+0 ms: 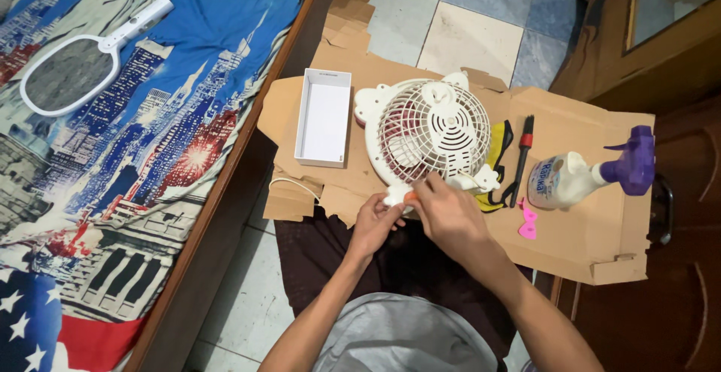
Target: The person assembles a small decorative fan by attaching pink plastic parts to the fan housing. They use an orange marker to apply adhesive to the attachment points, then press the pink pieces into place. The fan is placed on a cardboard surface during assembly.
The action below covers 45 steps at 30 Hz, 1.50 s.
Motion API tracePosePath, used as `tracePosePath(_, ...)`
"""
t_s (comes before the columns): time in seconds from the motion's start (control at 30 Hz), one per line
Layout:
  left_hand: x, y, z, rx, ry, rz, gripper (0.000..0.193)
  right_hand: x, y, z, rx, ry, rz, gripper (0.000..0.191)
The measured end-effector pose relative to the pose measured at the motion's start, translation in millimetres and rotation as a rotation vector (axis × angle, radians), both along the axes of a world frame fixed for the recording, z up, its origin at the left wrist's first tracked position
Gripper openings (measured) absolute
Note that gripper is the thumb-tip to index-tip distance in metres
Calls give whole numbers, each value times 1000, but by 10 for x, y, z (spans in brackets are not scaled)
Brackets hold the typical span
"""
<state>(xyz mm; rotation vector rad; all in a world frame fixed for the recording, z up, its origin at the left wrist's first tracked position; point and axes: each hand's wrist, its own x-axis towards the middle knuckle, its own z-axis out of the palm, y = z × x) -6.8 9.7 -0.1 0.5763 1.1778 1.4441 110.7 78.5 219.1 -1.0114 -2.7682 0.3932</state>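
Both hands, left hand (373, 220) and right hand (443, 210), fingers pinched on white round-grilled fan (428, 131) base.

fan (428, 128) on cardboard (578, 237), box (324, 116) left of it, brush (523, 154) and spray bottle (578, 178) right, racket (79, 64) on bed (150, 192) far left

A flattened sheet of brown cardboard (586, 229) lies on the tiled floor (466, 34). On it sit an empty white box lid (324, 116), a spray bottle (582, 176) with a purple trigger head, a black and red brush (523, 154) and a small pink bow-shaped piece (527, 222). To the left, a white racket-shaped swatter (82, 60) rests on a bedsheet (150, 161) printed with a city skyline.
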Motion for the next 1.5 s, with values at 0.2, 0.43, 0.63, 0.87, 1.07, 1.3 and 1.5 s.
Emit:
tracePosePath(0.2,-3,21,-4,14,-6,-1,43,-67,-67,10,98,92,-51,31)
tracePosePath(0.43,-94,56,20,-17,16,-9,45,-51,124,101,-26,-31,82,18)
tracePosePath(0.63,-172,100,30,22,-14,-5,42,-232,150,72,-22,-205,-59,36)
tracePosePath(0.87,-360,170,107,45,22,-25,38,-175,292,183,-70,105,204,18)
tracePosePath(1.07,-366,168,160,57,15,-31,39,-316,208,137,-15,-188,-65,32)
tracePosePath(1.3,-366,179,131,28,24,-34,40,-220,298,278,-15,40,235,30)
tracePosePath(1.5,-318,174,75,44,37,-28,40,-385,176,237,-92,-489,-158,32)
